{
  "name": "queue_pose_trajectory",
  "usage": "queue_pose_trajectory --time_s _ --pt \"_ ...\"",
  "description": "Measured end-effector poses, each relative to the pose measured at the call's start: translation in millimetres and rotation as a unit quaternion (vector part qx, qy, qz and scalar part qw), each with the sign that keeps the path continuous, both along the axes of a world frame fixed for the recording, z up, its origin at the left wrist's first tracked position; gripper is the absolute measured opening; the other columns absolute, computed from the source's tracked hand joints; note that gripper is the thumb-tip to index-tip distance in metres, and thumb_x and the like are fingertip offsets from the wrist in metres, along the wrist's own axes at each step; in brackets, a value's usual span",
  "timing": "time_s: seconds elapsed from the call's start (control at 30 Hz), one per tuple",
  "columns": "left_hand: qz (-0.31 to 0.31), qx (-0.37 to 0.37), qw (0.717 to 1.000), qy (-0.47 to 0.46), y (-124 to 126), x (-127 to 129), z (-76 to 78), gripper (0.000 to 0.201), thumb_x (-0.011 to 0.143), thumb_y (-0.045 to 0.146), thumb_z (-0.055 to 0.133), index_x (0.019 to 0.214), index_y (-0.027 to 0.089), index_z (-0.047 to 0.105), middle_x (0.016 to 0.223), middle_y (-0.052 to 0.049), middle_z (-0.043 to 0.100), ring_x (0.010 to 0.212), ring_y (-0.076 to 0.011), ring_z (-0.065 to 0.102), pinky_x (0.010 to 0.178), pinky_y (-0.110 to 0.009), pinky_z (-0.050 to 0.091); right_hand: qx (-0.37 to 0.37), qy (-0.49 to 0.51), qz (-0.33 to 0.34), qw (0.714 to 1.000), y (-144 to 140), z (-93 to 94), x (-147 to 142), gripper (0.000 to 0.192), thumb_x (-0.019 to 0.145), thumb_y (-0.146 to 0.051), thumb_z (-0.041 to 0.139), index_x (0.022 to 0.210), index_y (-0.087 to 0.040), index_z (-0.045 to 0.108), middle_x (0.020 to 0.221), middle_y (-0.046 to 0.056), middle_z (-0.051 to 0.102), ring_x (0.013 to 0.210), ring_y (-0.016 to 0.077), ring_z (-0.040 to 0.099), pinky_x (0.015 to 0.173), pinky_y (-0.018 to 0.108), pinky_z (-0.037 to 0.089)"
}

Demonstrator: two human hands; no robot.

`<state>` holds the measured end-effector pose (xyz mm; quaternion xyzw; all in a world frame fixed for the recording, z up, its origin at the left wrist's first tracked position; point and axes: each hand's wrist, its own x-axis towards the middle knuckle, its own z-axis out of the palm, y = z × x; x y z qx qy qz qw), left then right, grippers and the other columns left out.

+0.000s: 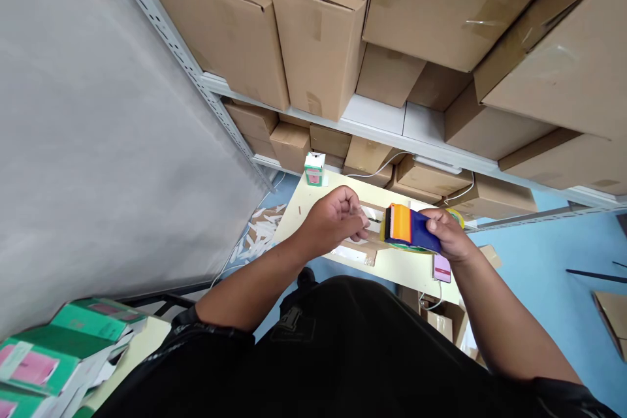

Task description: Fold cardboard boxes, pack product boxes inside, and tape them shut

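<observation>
My right hand (448, 235) is wrapped round a blue and orange tape dispenser (401, 225), held over the pale table (308, 209). Its black-edged front end points toward my left hand (343, 219). That hand is closed with its fingertips pinched just left of the dispenser; what lies between them, if anything, is too small to make out. Below both hands a cardboard box (369, 260) lies on the table, partly hidden by them, with white material showing.
A small green and white box (314, 170) stands at the table's far left corner. A pink-screened phone (441, 268) lies near the right edge. Shelves of cardboard boxes (318, 46) rise behind. Paper scraps (259, 232) litter the floor at left; green boxes (44, 353) are stacked lower left.
</observation>
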<state>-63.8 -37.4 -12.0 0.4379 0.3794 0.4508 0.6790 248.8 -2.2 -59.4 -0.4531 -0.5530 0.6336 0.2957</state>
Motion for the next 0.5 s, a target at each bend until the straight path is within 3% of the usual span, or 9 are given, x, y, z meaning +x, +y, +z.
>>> queue_pose_trajectory --time_s 0.13,0.23,0.3,0.37,0.43,0.5 --pt "0.032 0.054 0.996 0.066 5 -11 -2.8 0.017 0.090 0.029 0.073 0.094 0.019 0.061 0.087 -0.003 0.077 0.071 -0.0155 0.076 0.066 -0.028 0.061 0.110 -0.061 -0.013 0.992 -4 12.8 0 0.060 0.078 -0.074 0.078 0.060 -0.019 0.059 0.053 -0.004 0.046 0.046 0.0096 0.037 0.044 0.024 0.028" --pt "0.056 0.111 0.983 0.134 9 -21 -9.8 0.016 0.094 0.032 0.070 0.101 0.019 0.067 0.094 -0.004 0.080 0.079 -0.0171 0.078 0.075 -0.031 0.064 0.273 -0.142 -0.020 0.951 -9 28.7 -5 0.055 0.084 -0.069 0.076 0.063 -0.020 0.060 0.060 -0.001 0.054 0.055 0.0142 0.049 0.052 0.028 0.039" --pt "0.070 0.158 0.966 0.190 9 -26 -14.1 0.017 0.097 0.036 0.068 0.103 0.020 0.070 0.097 -0.004 0.081 0.083 -0.0183 0.079 0.078 -0.031 0.064 0.415 -0.218 -0.026 0.883 -15 38.8 -10 0.050 0.085 -0.064 0.078 0.066 -0.021 0.062 0.062 0.000 0.059 0.061 0.0169 0.055 0.064 0.032 0.048" --pt "0.086 0.218 0.938 0.255 8 -29 -17.3 0.017 0.100 0.037 0.066 0.103 0.021 0.072 0.100 -0.004 0.082 0.090 -0.0196 0.080 0.082 -0.032 0.064 0.539 -0.295 -0.032 0.788 -22 46.2 -13 0.045 0.083 -0.060 0.082 0.069 -0.022 0.064 0.065 0.001 0.064 0.065 0.0187 0.060 0.079 0.038 0.052" --pt "0.103 0.281 0.906 0.301 7 -31 -19.7 0.016 0.102 0.036 0.064 0.103 0.022 0.073 0.103 -0.004 0.083 0.097 -0.0203 0.080 0.087 -0.033 0.063 0.626 -0.342 -0.030 0.700 -31 50.4 -13 0.042 0.083 -0.058 0.084 0.071 -0.023 0.064 0.068 0.002 0.068 0.067 0.0194 0.063 0.089 0.041 0.052" --pt "0.116 0.332 0.884 0.308 5 -32 -21.2 0.015 0.102 0.034 0.064 0.103 0.022 0.073 0.104 -0.005 0.083 0.101 -0.0201 0.079 0.091 -0.034 0.063 0.681 -0.359 -0.032 0.637 -39 52.3 -10 0.038 0.084 -0.055 0.084 0.074 -0.023 0.065 0.074 0.002 0.072 0.072 0.0196 0.066 0.093 0.040 0.052"
